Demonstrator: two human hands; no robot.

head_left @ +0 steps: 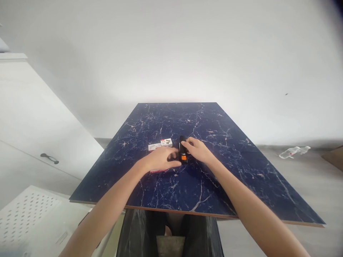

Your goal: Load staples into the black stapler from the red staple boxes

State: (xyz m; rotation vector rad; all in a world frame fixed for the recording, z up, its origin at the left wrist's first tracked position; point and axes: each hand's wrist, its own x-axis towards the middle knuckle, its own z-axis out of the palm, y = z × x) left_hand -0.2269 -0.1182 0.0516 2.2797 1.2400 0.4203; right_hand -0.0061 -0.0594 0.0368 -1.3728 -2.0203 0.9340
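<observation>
A black stapler (pixel 183 150) with an orange patch at its near end lies lengthwise on the dark blue marbled tabletop. My right hand (pixel 197 148) grips its right side, the thumb over the top and the fingers curled along the edge. From the left, my left hand (pixel 159 159) reaches in with thumb and fingers apart. Its slightly blurred fingertips come up to the stapler's near left side. Whether they press on it is hard to see. Small white printed boxes (pixel 166 142) sit just beyond my left hand, which partly hides them. Something with a red edge shows under that hand.
The blue table (pixel 182 117) stands against a white wall. To the left is a white cabinet with a dark handle (pixel 49 158), and below it a perforated white panel (pixel 26 210). A clear plastic item (pixel 293 152) lies on the floor at right, near a brown box (pixel 333 157).
</observation>
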